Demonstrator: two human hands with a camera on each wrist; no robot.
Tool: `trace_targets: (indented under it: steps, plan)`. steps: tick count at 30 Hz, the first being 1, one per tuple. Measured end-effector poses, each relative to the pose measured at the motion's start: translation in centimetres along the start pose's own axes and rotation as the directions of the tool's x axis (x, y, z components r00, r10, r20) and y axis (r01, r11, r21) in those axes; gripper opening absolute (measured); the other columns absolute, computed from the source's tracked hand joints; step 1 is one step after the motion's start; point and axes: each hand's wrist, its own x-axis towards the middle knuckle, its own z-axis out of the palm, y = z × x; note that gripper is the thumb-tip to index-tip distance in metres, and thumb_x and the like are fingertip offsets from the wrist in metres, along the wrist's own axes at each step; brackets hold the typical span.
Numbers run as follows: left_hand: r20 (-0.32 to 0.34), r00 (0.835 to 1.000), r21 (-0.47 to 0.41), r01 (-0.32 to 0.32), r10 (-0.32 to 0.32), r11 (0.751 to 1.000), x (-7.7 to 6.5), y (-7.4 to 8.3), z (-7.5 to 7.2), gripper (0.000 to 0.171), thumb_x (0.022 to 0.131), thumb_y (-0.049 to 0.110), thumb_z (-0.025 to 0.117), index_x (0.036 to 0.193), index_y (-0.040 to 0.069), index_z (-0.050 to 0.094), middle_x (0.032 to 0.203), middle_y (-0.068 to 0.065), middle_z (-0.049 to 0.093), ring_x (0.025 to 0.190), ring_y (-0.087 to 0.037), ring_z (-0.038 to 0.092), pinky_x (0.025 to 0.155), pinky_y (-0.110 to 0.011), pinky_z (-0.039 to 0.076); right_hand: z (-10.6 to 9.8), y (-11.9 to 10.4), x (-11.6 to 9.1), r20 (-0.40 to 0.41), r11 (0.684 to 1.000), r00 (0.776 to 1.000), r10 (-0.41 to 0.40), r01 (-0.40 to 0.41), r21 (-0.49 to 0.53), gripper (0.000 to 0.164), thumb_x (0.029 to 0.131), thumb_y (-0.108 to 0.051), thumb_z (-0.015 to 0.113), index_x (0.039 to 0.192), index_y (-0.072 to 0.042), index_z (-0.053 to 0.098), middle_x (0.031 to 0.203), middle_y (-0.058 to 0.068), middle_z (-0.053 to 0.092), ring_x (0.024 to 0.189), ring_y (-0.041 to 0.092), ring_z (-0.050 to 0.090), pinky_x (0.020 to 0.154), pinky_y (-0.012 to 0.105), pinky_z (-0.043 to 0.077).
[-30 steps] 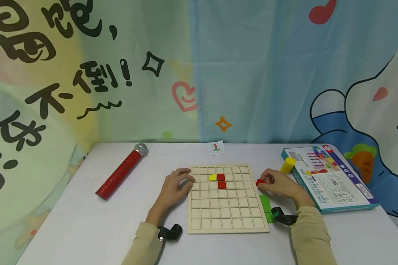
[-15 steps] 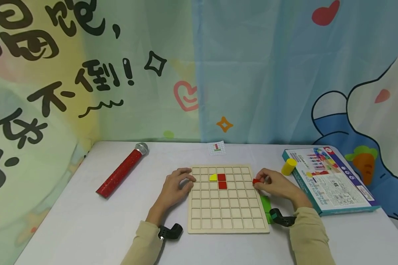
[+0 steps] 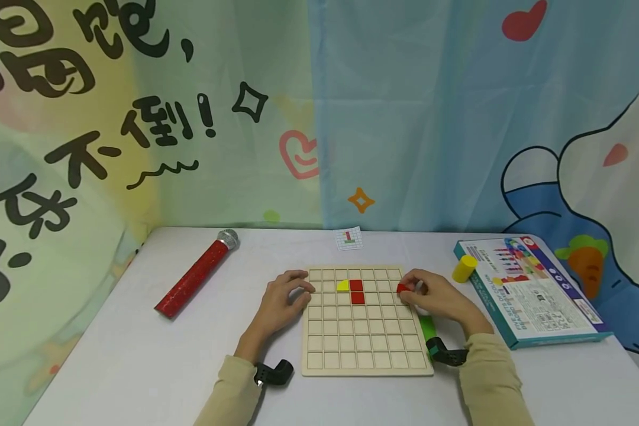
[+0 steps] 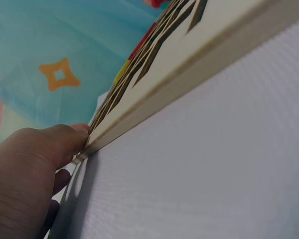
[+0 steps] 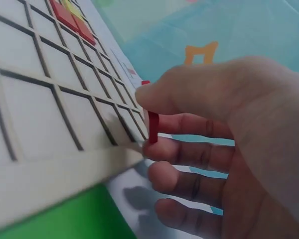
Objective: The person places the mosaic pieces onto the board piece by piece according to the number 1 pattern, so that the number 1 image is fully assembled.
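A wooden grid board (image 3: 367, 360) lies on the white table. Two red square tiles (image 3: 357, 291) sit one below the other in its upper cells, with a yellow piece (image 3: 343, 286) in the cell left of the upper one. My left hand (image 3: 279, 300) rests at the board's upper left edge; its thumb (image 4: 70, 138) touches the rim in the left wrist view. Over the board's right edge, my right hand (image 3: 438, 300) pinches a small red tile (image 5: 153, 127) between thumb and fingertips. Green tiles (image 3: 427, 325) lie partly hidden beside the board, below that hand.
A small pattern card (image 3: 348, 238) lies behind the board. To the right are a flat game box (image 3: 538, 302) and a yellow cylinder (image 3: 464, 268) by its left edge. A red microphone (image 3: 194, 277) lies at the left. A printed curtain hangs behind the table.
My right hand has moved left with the red tile, from beside the board to above its right edge. My left hand stays in place at the left edge.
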Motion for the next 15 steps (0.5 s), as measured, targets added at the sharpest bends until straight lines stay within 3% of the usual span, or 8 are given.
trace_targets:
  steps: [15]
  plan:
    - [0.02, 1.0, 0.003, 0.021, -0.021, 1.0, 0.0, 0.0, -0.1, 0.01, 0.087, 0.019, 0.065, 0.096, 0.021, 0.069, 0.127, -0.005, 0.059, 0.12, -0.026, 0.054, 0.094, -0.05, 0.036, 2.0, -1.3, 0.8, -0.037, 0.992, 0.993, -0.116, 0.115, -0.048, 0.027, 0.088, -0.029, 0.066, 0.108, -0.012, 0.059, 0.091, 0.002, 0.055, 0.075, 0.016, 0.048, 0.065, 0.027, 0.041]
